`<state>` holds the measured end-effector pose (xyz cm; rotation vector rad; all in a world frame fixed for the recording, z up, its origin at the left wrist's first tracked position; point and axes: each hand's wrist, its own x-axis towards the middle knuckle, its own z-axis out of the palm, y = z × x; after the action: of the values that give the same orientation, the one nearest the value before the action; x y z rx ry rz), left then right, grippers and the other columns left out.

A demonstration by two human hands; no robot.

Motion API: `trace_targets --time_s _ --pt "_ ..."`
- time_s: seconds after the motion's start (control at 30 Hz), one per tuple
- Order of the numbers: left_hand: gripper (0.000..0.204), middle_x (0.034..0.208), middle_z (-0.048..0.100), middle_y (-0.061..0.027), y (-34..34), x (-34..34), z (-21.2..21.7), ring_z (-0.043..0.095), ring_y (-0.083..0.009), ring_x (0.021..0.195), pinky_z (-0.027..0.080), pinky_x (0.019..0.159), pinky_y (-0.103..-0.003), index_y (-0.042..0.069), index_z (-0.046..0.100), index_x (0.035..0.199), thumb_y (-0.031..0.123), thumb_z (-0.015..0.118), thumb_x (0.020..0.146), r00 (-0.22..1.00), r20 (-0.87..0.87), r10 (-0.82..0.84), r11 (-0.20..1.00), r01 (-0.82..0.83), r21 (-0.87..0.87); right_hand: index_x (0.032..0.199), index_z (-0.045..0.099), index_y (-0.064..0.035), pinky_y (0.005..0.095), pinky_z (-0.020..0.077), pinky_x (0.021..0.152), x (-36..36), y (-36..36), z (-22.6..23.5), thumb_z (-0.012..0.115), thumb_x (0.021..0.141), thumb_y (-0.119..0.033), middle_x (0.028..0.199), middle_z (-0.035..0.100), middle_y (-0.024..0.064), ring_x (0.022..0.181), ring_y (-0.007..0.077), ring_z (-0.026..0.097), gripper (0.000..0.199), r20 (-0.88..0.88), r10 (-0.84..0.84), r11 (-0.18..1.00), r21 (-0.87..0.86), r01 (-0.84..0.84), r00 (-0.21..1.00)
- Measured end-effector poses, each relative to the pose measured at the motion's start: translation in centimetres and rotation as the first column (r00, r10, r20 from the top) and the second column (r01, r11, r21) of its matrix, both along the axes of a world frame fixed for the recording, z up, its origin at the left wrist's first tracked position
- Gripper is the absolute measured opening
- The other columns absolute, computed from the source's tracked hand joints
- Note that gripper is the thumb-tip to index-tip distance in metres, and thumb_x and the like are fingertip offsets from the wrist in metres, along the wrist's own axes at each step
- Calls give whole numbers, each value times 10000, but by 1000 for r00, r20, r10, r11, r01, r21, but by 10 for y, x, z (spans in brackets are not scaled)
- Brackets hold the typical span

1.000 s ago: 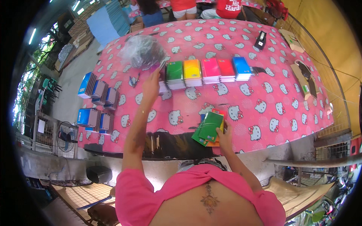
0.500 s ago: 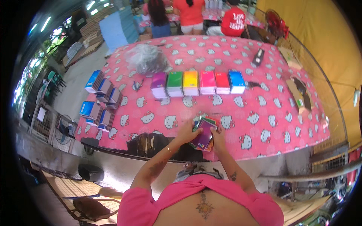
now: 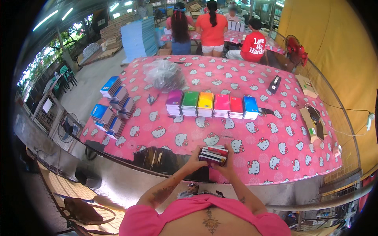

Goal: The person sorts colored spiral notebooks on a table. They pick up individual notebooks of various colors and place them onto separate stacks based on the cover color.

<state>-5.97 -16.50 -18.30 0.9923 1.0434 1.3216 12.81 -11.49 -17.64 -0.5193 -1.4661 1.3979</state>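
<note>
Pink cartoon-cat cloth over a long surface (image 3: 275,157), spanning most of the view.
Clear plastic bag (image 3: 164,74), crumpled, far left of centre on the cloth.
Blue-covered notebook piles (image 3: 114,103), fanned along the left edge.
Row of six colour stacks (image 3: 212,104): purple, green, yellow, pink, red, blue, side by side mid-surface.
Small notebook stack (image 3: 213,154): mixed-colour covers, red uppermost, edges squared, held just above the near edge of the cloth.
Left hand (image 3: 195,160): clasped on the stack's left side. Half a second earlier, working at a looser, tilted bundle; a second earlier, stretched out to the far row.
Right hand (image 3: 227,165): clasped on the right side and underneath.
Change noted: reach withdrawn, loose books gathered into one tidy block between both hands; judged a set collected and being evened up.
</note>
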Motion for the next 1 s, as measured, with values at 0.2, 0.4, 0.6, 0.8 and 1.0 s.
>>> trace_targets --time_s 0.2,0.4,0.6,0.8,1.0 --pt "922 1330 416 -89 -1 28 -3 429 -197 1259 375 1064 -331 79 225 1477 32 749 720 994 -107 -30 983 48 176 1521 156 -59 395 425 1056 11 -2 -29 866 742 -168 1381 375 138 1281 255 444 1060 -15 42 980 -196 -44 999" --pt "964 1360 417 -127 4 20 -24 411 -200 1290 362 1081 -345 73 182 1465 79 810 733 976 -215 -16 989 47 139 1476 241 -45 377 461 1006 2 -6 -27 902 697 -280 1283 452 117 1182 247 516 1048 71 -9 986 -166 21 997" --pt "997 1306 486 -114 7 10 -21 462 -185 1234 396 1048 -344 40 153 1460 146 845 750 935 -344 -91 986 132 99 1423 294 -35 375 467 995 4 -2 -49 904 698 -245 1240 521 127 1160 226 544 971 130 28 987 -161 -7 991" --pt "1067 1332 511 -97 1 1 -34 485 -176 1247 400 1058 -355 37 163 1482 149 882 703 907 -407 -111 977 175 124 1377 314 -21 395 454 1019 2 -9 -46 901 687 -149 1255 554 139 1182 233 555 915 159 8 997 -74 4 987" --pt "1032 1289 554 -208 6 -9 21 541 -288 1223 410 1055 -389 -18 272 1426 182 906 637 699 -670 -252 960 266 -83 1334 345 -31 383 468 1004 10 -3 -41 910 657 -98 1238 571 125 1167 221 565 885 216 88 991 -122 -63 972"
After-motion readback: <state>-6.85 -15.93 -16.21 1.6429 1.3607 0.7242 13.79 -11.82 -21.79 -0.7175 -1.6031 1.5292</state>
